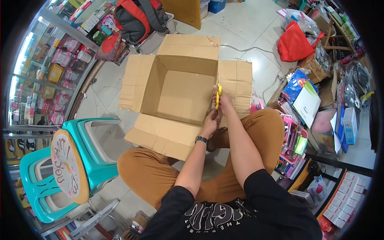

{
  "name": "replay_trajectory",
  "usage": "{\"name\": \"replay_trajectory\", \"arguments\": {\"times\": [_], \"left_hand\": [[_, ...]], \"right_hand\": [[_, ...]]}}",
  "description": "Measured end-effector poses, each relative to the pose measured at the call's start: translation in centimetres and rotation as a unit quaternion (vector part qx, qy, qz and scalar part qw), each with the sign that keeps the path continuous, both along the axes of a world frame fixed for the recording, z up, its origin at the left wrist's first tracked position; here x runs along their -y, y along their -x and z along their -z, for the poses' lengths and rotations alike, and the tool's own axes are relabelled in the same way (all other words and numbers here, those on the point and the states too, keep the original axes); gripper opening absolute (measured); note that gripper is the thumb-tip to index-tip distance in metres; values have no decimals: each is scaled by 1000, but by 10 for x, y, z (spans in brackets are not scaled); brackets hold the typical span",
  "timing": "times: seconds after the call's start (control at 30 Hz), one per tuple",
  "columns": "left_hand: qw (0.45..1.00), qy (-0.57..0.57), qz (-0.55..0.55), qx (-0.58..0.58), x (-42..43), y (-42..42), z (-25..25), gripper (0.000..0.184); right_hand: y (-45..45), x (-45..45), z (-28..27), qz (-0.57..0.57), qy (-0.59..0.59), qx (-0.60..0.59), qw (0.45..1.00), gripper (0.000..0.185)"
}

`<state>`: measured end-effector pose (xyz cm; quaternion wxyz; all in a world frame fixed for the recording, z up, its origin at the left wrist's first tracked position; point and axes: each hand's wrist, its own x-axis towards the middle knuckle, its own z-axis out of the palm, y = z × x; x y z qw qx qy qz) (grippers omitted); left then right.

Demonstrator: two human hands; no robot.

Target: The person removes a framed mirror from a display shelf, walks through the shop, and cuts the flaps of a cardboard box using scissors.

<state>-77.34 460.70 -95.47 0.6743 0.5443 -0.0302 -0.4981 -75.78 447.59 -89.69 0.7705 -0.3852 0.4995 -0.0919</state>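
Far left of the open cardboard box (184,94), here's a glass display case (46,26), its shelves packed with small wrapped goods. Nearer the box on that side come teal plastic chairs (30,184), with a round wooden board (70,176) leaning on them, hand-lettered across its pale face. Beyond the box's far left corner sits a red and grey backpack (138,22). Now the box itself, on the tiled floor before the person's folded legs, all four flaps spread outward and the inside bare. At its near right corner, the left hand (211,123), a dark wristwatch (201,139) on that wrist, has its fingers curled; what they grip, if anything, I can't tell. And just above it, the right hand (225,102) is wrapped round yellow-handled scissors (219,91), blades pointing away from the person along the box's right-hand fold; whether they touch the cardboard I can't say. Right of the box, a pink basket (289,170) crammed with small items stands beside the person's knee; past the far right flap rests a red bag (296,44), and farthest right of the box, rows of small white cartons (344,198).
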Motion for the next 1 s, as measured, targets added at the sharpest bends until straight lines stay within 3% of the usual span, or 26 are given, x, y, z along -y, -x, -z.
{"name": "replay_trajectory", "arguments": {"times": [0.2, 0.67, 0.87, 1.0], "left_hand": [[998, -1, 14, 62, -24, -10, 21, 49], [993, -40, 52, 102, -13, -5, -9, 45], [993, -17, 17, 119, -17, -7, 1, 42], [992, -29, 48, 114, -22, -4, -4, 43]], "right_hand": [[-9, -24, 6, -10, 31, 2, 999, 41], [9, -8, 38, -81, 150, 76, 982, 41], [3, -13, 33, -79, 148, 112, 979, 41], [-4, -8, 5, -3, 61, 9, 998, 40]]}}
